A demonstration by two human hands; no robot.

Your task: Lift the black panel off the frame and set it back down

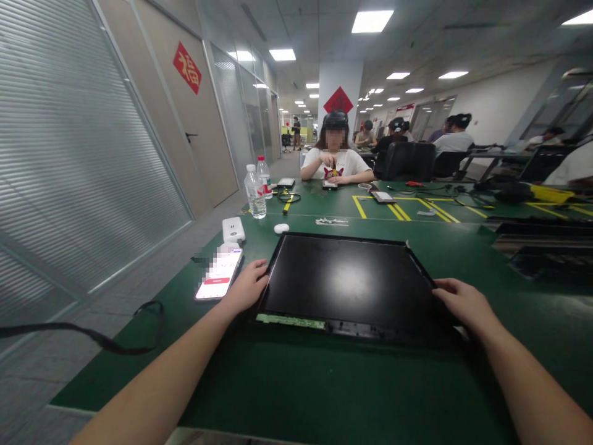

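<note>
My left hand (248,285) and right hand (463,303) clasp opposite side edges of the black display panel (347,278), which lies flat on the green table (278,383). A lit phone (218,276) lies just beside my left hand. Beyond it stand water bottles (256,193), and a seated person (334,162) works opposite.

Phone (218,278) left of panel (352,278), bare mat (324,383) in front

Left grip (248,285), right grip (463,303): palms down, apart.
</note>
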